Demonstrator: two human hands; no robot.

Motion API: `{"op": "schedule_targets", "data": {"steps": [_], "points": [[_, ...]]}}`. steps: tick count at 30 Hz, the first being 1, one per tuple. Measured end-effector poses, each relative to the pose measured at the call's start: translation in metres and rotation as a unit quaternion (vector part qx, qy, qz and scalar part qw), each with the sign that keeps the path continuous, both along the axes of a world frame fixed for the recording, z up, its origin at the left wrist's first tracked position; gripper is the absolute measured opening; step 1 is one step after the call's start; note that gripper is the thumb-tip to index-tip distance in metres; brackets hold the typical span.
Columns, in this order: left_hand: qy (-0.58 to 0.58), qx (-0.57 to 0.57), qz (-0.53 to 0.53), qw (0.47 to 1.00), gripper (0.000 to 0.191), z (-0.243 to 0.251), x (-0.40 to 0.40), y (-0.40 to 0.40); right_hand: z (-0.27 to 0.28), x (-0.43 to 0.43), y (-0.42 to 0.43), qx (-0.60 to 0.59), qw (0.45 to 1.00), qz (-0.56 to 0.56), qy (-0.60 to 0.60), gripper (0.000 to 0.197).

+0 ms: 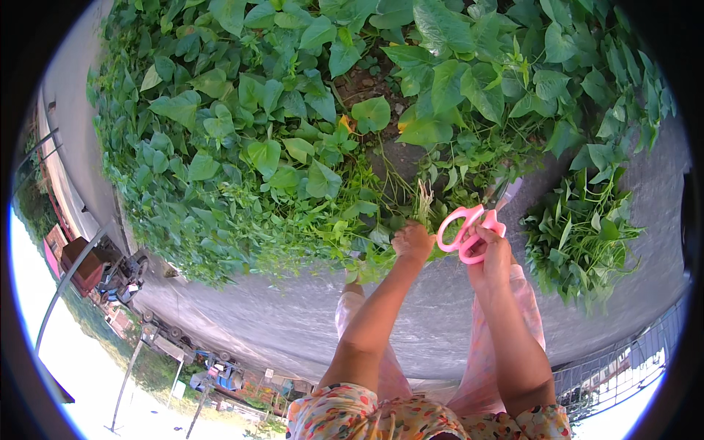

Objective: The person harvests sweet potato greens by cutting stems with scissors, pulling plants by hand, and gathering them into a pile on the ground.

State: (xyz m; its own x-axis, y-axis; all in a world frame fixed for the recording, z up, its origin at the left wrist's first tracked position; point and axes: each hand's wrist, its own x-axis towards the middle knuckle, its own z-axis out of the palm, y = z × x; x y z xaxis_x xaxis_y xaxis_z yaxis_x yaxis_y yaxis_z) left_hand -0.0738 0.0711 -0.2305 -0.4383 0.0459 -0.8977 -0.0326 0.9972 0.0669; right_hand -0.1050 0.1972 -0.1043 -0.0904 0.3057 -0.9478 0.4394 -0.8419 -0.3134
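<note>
My left hand (412,241) is closed around a small bunch of thin stems, whose pale, dry-looking ends (425,199) stick up past my fingers. My right hand (491,254) grips a pair of scissors by its pink handles (468,231), just to the right of the bunch. Whether the blades are apart is hard to make out. Both hands are at the near edge of a dense bed of green leafy plants (264,157), with large heart-shaped leaves and finer, low greenery along the front.
A heap of leafy green stems (583,239) lies on the grey concrete (440,308) to the right. Bare soil (366,88) shows between the plants. My legs, in pink patterned trousers (478,363), stand below my arms. Parked vehicles (124,275) are at left, a metal railing (621,363) at lower right.
</note>
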Motion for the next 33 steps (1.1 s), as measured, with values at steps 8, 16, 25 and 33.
{"op": "schedule_targets", "data": {"steps": [8,16,25,33], "points": [[0.055,0.025,0.015,0.998,0.083,0.014,-0.021,-0.016,0.001,-0.001,-0.009,-0.011,1.0,-0.016,0.007,0.008],[0.01,0.13,0.276,0.952,0.047,-0.065,-0.04,0.061,0.004,-0.005,-0.006,0.046,0.999,-0.015,0.008,0.006],[0.183,0.389,0.331,0.84,0.028,-0.02,-0.13,0.182,0.01,-0.004,0.023,0.152,0.985,-0.078,-0.012,0.007],[0.035,0.347,0.416,0.84,0.042,-0.022,-0.137,0.18,0.006,0.004,0.026,0.148,0.984,-0.093,-0.037,0.006]]}}
